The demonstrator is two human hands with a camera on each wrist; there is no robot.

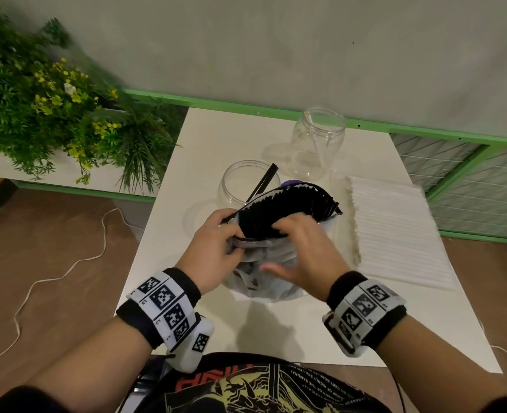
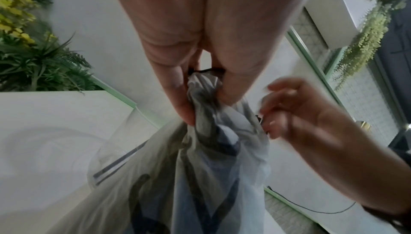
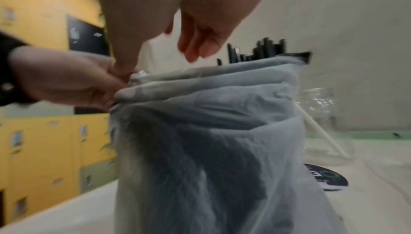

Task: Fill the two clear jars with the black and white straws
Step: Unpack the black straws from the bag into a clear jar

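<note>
A thin plastic bag (image 1: 264, 278) stands in the middle of the white table (image 1: 276, 332), with a fan of black straws (image 1: 285, 210) sticking out of its top. My left hand (image 1: 234, 234) pinches the bag's left rim between thumb and fingers (image 2: 189, 113). My right hand (image 1: 288, 231) hovers over the opening, fingers loosely bent above the straw tips and holding nothing. The near clear jar (image 1: 240, 183) holds one black straw (image 1: 262, 181). The far clear jar (image 1: 300, 150) holds one white straw (image 1: 316, 141). The white straws (image 1: 395, 231) lie stacked on the right.
Green and yellow plants (image 1: 37, 108) fill a planter to the left. A green rail with wire mesh (image 1: 469, 180) runs behind and to the right. A white cable (image 1: 52, 272) lies on the floor. A black round disc (image 3: 322, 178) lies beside the bag.
</note>
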